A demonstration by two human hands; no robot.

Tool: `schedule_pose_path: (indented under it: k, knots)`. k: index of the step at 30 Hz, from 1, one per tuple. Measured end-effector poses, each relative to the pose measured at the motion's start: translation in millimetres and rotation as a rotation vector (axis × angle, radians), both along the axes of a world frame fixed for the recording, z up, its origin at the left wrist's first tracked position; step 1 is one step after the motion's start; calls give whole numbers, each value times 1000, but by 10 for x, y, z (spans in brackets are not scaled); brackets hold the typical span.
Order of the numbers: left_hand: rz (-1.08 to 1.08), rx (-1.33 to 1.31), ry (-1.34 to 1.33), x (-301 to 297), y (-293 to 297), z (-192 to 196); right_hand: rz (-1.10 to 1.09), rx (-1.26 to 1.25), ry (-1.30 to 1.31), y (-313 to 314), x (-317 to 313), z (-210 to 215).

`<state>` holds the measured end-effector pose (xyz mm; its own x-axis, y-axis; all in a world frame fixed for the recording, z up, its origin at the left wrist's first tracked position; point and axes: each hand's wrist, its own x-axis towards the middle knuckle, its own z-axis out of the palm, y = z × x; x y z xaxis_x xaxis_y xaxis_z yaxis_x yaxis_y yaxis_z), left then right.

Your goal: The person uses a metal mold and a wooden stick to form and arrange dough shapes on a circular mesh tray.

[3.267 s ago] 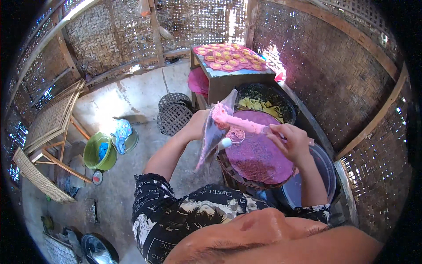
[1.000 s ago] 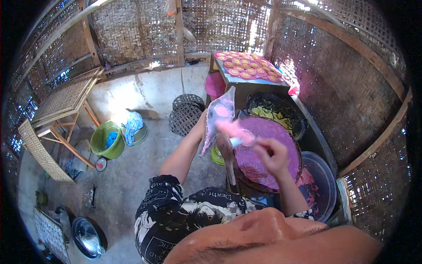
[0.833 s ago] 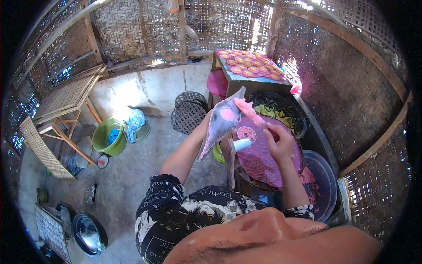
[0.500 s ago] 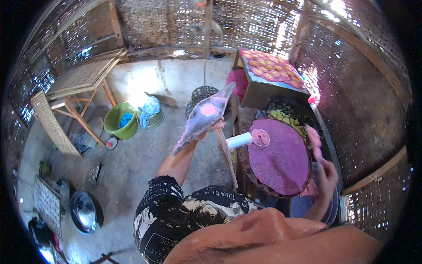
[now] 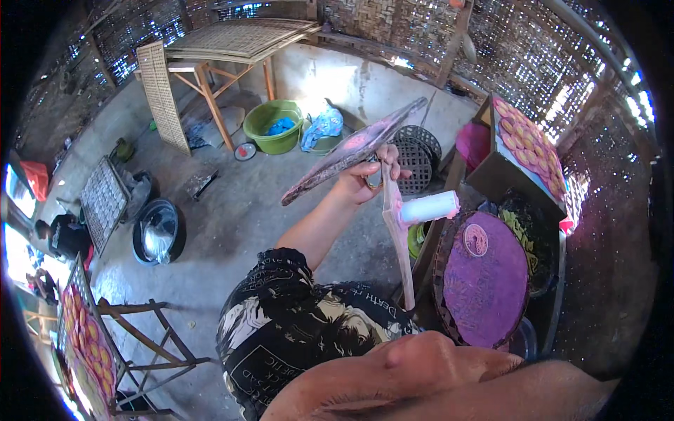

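My left hand [image 5: 368, 177] is raised in the middle of the view, its fingers wrapped round a wooden tool. A long, pointed board [image 5: 358, 146] with pink smears tilts above the fingers. Below hangs a wooden bar [image 5: 397, 242] bearing a white cylinder [image 5: 430, 208] with pink paste at its end. Whether board and bar are joined, I cannot tell. To the right, a round tray covered with purple cloth [image 5: 484, 288] holds a small round dish [image 5: 475, 240] of pink paste. My right hand is out of view.
A box stands at right, topped by pink-and-yellow rounds [image 5: 530, 144]. Beyond are black baskets [image 5: 414, 168], a green basin [image 5: 274, 123] and a bamboo table [image 5: 239, 38]. At left stand a dark basin [image 5: 160, 231], a wooden trestle [image 5: 158, 333] and a crouching person [image 5: 67, 235].
The view has swung left, so the room and tray appear farther right. The tool has turned, showing its board more edge-on. My right hand, earlier beside the tray with pink dough, has left view.
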<state>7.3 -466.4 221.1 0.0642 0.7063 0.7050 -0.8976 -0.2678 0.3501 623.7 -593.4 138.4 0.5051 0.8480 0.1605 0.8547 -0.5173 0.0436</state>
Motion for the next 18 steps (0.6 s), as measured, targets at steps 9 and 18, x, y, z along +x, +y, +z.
schedule_pose_path:
  k: [9,18]
  knots:
    - [-163,261,-34,905,22,427,832,-505,2504,479,-3345,1197]
    - [299,119,852,388,-47,-202,1163,-142,2642,651,-3307,1293]
